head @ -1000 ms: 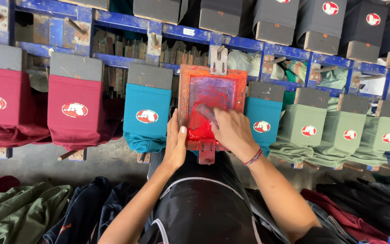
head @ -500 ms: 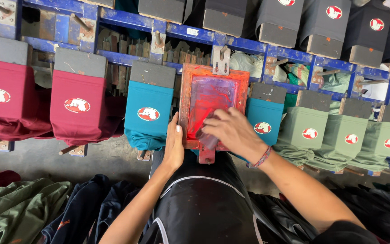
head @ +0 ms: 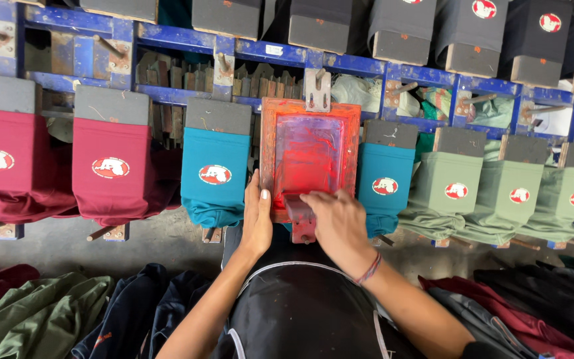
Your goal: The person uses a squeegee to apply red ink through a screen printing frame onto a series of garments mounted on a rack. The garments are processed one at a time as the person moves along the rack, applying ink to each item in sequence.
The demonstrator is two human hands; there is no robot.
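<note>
A long blue metal rack [head: 393, 61] runs left to right across the far side, w/ flat grey boards sticking out toward the near side. Shirts are pulled over the boards: two dark red shirts [head: 111, 169] at left, a teal blue shirt [head: 215, 174] next, another teal one [head: 383, 186] right of the middle, then pale green shirts [head: 448, 193] at far right. Each has a small red & white oval print. Black shirts [head: 470, 30] hang on the far row. Piles of green, navy & dark red clothes [head: 54, 319] lie near, at the bottom.

In the middle sits a red-stained wood-framed print screen [head: 310, 154], lying flat on a board & a black shirt [head: 300, 312] w/ a white curved line.

Left hand [head: 257, 219]: arm comes up from the near side, hand flat & straight, fingers together, pressed on the near-left edge of the screen frame, thumb on the inner side.

Right hand [head: 337, 223]: arm comes in from near right, wrist w/ a thin woven band [head: 369, 269]. Fingers bent & closed down on a small red-smeared squeegee bar [head: 299, 214] at the near end of the screen. The bar touches the mesh; its handle end pokes out over the near frame edge.
</note>
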